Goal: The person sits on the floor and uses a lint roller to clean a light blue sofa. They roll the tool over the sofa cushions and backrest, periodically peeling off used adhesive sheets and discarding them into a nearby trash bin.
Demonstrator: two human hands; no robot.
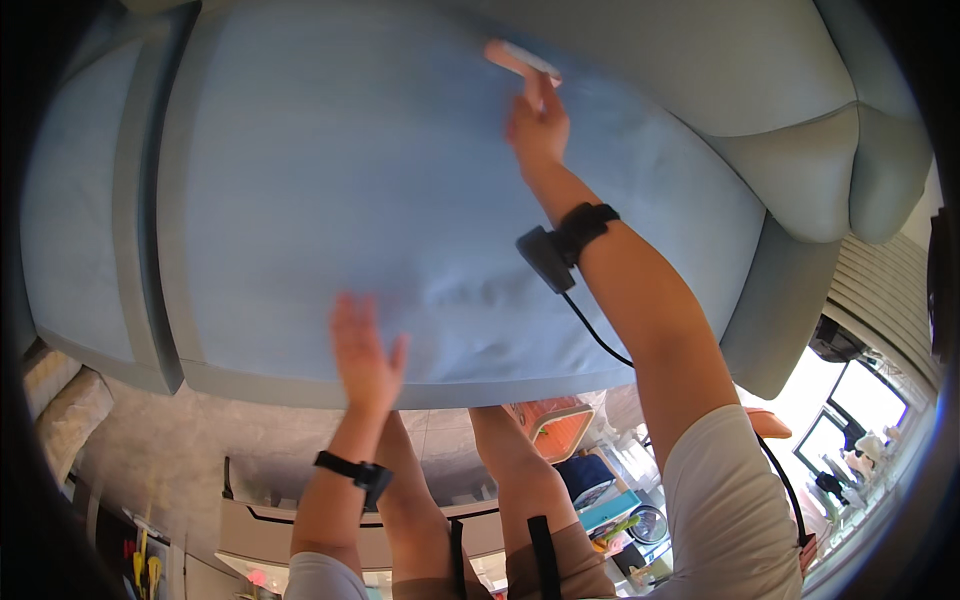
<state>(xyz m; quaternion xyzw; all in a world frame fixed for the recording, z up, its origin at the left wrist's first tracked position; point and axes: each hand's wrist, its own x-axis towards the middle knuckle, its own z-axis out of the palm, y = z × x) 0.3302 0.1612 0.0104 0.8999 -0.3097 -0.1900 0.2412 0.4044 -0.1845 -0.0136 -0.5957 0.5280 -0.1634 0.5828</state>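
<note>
A small pink-and-white handheld tool [521, 61], blurred and possibly a brush, is gripped by my right hand [541, 127]. That arm stretches far across the blue-grey sofa seat cushion [300, 187], towards the backrest. Whether the tool touches the fabric I cannot tell. Nearer the cushion's front edge, my left hand [365, 349] hangs over or rests on the seat with fingers spread and nothing in it. Faint wrinkles run through the fabric to the right of my left hand.
Along the top right runs the sofa backrest [720, 60], ending in an armrest [784, 307]. A gap separates the left cushion [75, 202]. Below the front edge stand an orange-rimmed bin [562, 435] and a cabinet [300, 532]. A cable [596, 326] trails from a device on my right forearm.
</note>
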